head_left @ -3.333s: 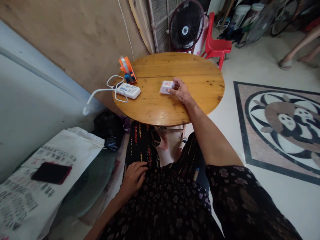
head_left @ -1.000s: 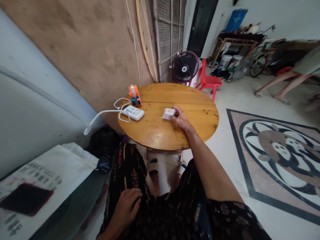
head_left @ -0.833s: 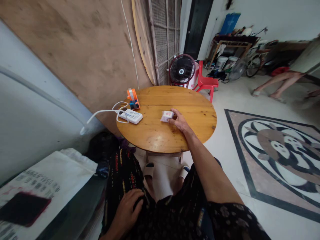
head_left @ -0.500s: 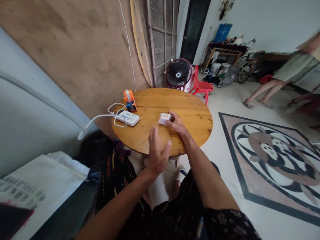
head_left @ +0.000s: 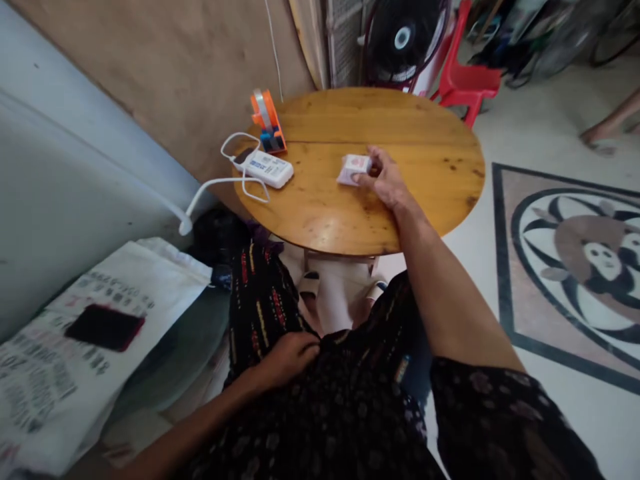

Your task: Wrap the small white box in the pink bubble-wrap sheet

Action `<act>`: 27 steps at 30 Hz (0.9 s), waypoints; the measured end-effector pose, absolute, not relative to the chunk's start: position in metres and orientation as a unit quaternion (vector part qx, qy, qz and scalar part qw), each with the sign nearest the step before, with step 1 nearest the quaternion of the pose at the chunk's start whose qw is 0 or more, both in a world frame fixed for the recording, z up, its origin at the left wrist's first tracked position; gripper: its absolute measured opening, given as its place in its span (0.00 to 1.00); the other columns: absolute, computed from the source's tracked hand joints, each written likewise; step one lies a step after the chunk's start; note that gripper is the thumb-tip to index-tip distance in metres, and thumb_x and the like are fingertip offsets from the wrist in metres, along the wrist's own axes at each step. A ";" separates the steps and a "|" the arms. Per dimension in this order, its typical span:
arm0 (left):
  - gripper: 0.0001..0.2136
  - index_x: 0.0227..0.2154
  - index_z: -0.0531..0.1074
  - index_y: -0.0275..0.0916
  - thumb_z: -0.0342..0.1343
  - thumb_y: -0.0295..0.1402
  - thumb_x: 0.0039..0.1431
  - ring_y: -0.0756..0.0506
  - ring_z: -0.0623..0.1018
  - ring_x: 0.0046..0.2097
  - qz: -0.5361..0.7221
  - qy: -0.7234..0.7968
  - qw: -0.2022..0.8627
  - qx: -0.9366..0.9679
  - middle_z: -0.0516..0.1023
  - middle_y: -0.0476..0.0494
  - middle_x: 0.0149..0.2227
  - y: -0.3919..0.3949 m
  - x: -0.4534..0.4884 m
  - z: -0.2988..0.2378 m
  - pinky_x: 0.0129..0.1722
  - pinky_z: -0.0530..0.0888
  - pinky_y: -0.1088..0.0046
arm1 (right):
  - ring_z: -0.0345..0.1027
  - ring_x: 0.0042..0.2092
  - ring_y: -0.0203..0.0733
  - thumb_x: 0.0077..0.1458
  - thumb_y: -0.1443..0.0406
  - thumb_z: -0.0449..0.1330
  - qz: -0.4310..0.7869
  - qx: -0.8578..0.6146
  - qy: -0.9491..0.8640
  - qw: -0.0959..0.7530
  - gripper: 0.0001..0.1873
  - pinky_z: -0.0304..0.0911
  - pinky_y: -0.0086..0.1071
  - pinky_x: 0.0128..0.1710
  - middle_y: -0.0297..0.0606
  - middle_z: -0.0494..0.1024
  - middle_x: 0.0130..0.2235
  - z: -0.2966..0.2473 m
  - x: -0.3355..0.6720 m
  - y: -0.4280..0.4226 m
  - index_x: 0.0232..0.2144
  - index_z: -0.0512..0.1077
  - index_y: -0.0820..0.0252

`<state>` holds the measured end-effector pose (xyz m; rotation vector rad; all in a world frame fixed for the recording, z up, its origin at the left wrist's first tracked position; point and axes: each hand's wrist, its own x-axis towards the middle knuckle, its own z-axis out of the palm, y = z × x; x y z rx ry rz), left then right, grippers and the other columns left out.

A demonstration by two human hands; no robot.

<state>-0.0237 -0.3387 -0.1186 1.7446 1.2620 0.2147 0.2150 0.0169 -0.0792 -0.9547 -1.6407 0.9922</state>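
On the round wooden table, my right hand point(head_left: 387, 179) has its thumb and fingers around the right end of a small white and pink box point(head_left: 356, 165). The box rests on the tabletop with a pinkish print facing up. My left hand point(head_left: 290, 357) lies on my lap, palm down on the dark patterned clothing, with nothing visible in it. Left of the box is a white power strip point(head_left: 270, 169) with a white cable. Behind it stands an orange tape dispenser point(head_left: 269, 120) with a roll of tape on it.
The wooden table point(head_left: 320, 217) stands against a brown board. A fan point(head_left: 403, 38) and a red chair point(head_left: 470, 79) are behind it. On my left, a phone point(head_left: 105, 327) lies on a white printed sack point(head_left: 165, 280). At the far right, part of a person's leg point(head_left: 613, 123) shows.
My left hand has dropped from above the table's near edge to my lap. The right hand still holds the box in place. The view has tilted down.
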 end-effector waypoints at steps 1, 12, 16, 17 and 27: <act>0.15 0.41 0.77 0.40 0.45 0.34 0.62 0.44 0.79 0.45 0.099 0.549 0.479 0.678 0.81 0.45 0.43 -0.343 -0.035 -0.124 0.47 0.74 0.68 | 0.58 0.61 0.55 0.40 0.55 0.70 0.409 -0.393 -0.671 0.478 0.46 0.51 0.55 0.62 0.43 0.67 0.58 -0.079 0.215 0.017 0.60 0.59 0.56; 0.14 0.46 0.75 0.41 0.49 0.31 0.60 0.44 0.77 0.47 0.073 0.509 0.414 0.751 0.80 0.45 0.46 -0.334 -0.014 -0.132 0.50 0.71 0.69 | 0.62 0.58 0.55 0.34 0.57 0.73 0.396 -0.389 -0.676 0.486 0.46 0.53 0.56 0.61 0.45 0.68 0.58 -0.070 0.213 0.009 0.56 0.62 0.59; 0.14 0.46 0.74 0.40 0.49 0.31 0.60 0.43 0.77 0.48 0.060 0.521 0.408 0.747 0.79 0.43 0.46 -0.335 -0.017 -0.139 0.50 0.71 0.68 | 0.61 0.59 0.55 0.36 0.58 0.72 0.397 -0.398 -0.674 0.479 0.46 0.54 0.54 0.62 0.45 0.68 0.58 -0.071 0.213 0.011 0.57 0.62 0.58; 0.14 0.46 0.74 0.40 0.49 0.31 0.60 0.43 0.77 0.48 0.056 0.523 0.412 0.744 0.79 0.43 0.46 -0.336 -0.018 -0.140 0.50 0.71 0.68 | 0.61 0.59 0.55 0.37 0.58 0.72 0.397 -0.398 -0.676 0.476 0.45 0.54 0.54 0.62 0.45 0.68 0.58 -0.072 0.214 0.011 0.58 0.61 0.58; 0.13 0.45 0.74 0.40 0.48 0.33 0.60 0.44 0.77 0.47 0.030 0.524 0.425 0.738 0.79 0.43 0.45 -0.331 -0.016 -0.139 0.49 0.71 0.69 | 0.62 0.59 0.52 0.40 0.57 0.70 0.370 -0.421 -0.691 0.456 0.44 0.56 0.52 0.61 0.44 0.68 0.58 -0.070 0.213 0.008 0.58 0.60 0.56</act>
